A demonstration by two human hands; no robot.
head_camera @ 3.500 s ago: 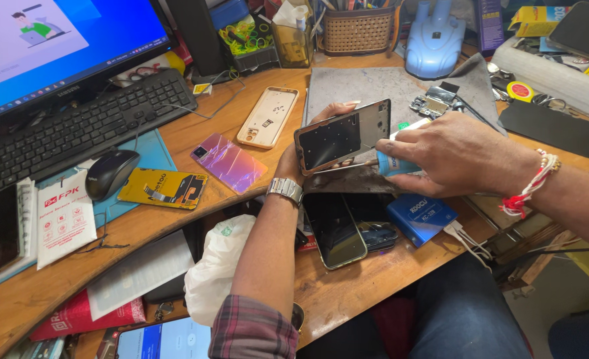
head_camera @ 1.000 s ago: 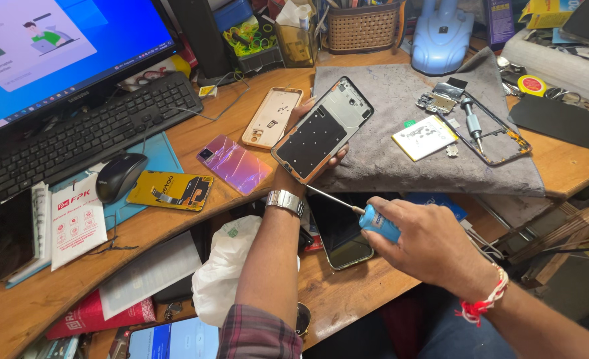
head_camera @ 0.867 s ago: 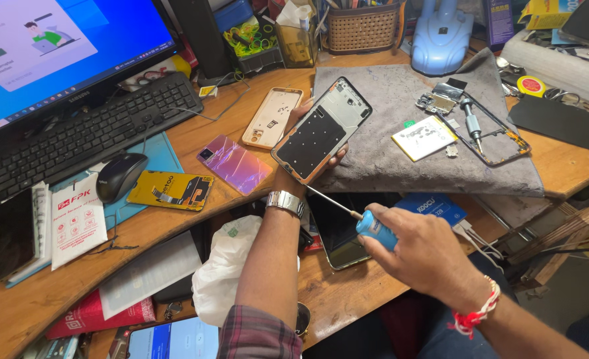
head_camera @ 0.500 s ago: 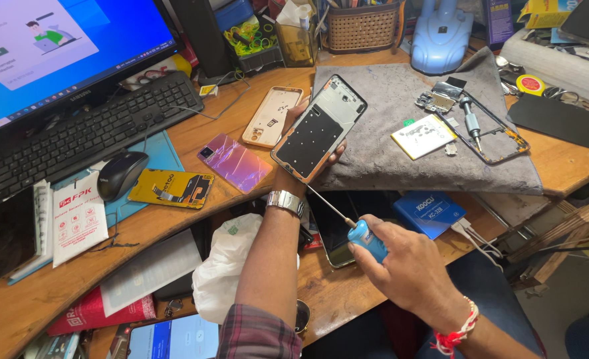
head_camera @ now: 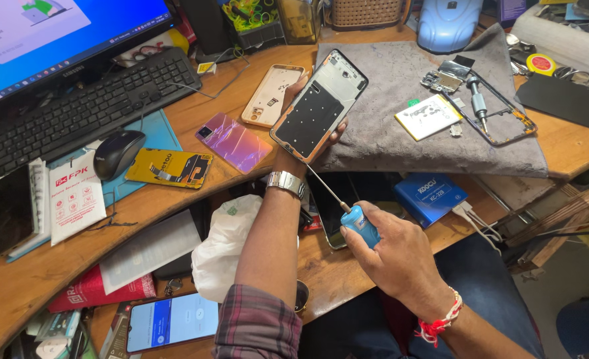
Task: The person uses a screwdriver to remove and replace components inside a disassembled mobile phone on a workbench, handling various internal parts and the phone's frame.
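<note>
The right hand (head_camera: 401,256) has drawn nearer, clenched on the blue-handled screwdriver (head_camera: 359,225), its tip now under the opened phone frame (head_camera: 319,104), which the left hand (head_camera: 308,133) grips above the bench (head_camera: 228,113).

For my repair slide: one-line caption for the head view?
Left hand holds an opened phone; right hand grips a blue-handled screwdriver.

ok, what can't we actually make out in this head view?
- Left hand: palm and most fingers hidden behind the phone frame.
- Screwdriver tip: too thin to tell if it touches the frame.
- Monitor: cut off by the top edge.
- Small parts on the grey cloth: too small.
</note>
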